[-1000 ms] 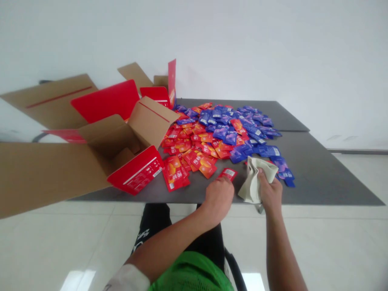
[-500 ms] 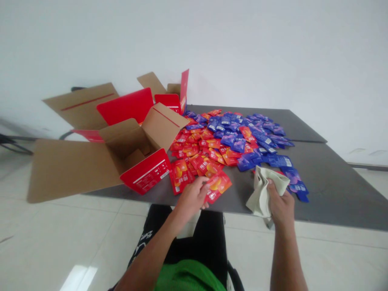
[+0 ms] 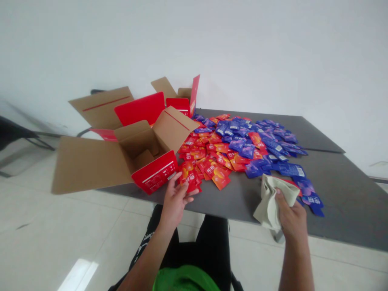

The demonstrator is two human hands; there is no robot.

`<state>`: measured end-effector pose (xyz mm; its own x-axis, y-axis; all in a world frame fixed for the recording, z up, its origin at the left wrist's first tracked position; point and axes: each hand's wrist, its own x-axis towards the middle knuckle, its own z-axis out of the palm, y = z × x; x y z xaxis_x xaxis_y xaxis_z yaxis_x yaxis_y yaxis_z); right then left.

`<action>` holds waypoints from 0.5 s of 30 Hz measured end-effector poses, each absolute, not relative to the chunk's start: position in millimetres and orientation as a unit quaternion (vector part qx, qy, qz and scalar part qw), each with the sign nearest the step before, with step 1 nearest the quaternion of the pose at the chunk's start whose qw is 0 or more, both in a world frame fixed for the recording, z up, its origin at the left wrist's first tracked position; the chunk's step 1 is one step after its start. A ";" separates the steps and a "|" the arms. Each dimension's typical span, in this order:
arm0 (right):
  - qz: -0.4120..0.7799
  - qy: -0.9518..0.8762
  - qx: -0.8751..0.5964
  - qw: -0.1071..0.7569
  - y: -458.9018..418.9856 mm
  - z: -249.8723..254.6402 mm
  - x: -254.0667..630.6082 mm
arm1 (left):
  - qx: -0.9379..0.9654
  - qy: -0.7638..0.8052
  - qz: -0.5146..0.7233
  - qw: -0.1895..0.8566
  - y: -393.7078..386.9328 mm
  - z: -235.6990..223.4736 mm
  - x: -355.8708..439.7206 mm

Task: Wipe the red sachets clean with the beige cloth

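My left hand (image 3: 177, 198) is open, fingers spread, at the near edge of the red packets, just right of the red front of an open cardboard box (image 3: 156, 171). Its fingertips lie at or over a red-orange packet (image 3: 188, 176); whether they touch it I cannot tell. In my right hand (image 3: 289, 214) is a folded, off-white cloth (image 3: 268, 206), gripped with the thumb on top, over the table's front edge. A pile of red-orange packets (image 3: 215, 159) with fruit pictures spreads across the middle. Purple-blue packets (image 3: 260, 141) lie behind and right of it.
The dark grey table (image 3: 348, 194) stretches to the right. Further open boxes with raised flaps stand behind the near one, including a red one (image 3: 141, 109) and a smaller one (image 3: 178, 104) by the wall. A black chair (image 3: 15, 131) is at far left.
My left hand has let go of a red packet, which lies on the pile's near edge, and has moved left with its fingers spread. My right hand still holds the cloth. The view has shifted.
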<state>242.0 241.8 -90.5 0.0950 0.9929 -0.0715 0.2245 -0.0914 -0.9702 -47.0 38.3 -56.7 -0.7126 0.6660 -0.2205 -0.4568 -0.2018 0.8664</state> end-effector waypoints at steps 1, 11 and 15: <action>0.440 -0.510 -0.596 0.438 241.3 -88.7 241.3 | 0.106 0.519 0.768 0.359 39.4 -58.8 -47.4; 0.436 -0.500 -0.619 0.420 236.6 -74.6 237.0 | 0.203 0.651 0.679 0.271 34.3 -74.5 -50.4; 0.437 -0.506 -0.614 0.420 238.2 -79.1 239.0 | 0.194 0.658 0.677 0.266 30.4 -75.1 -51.7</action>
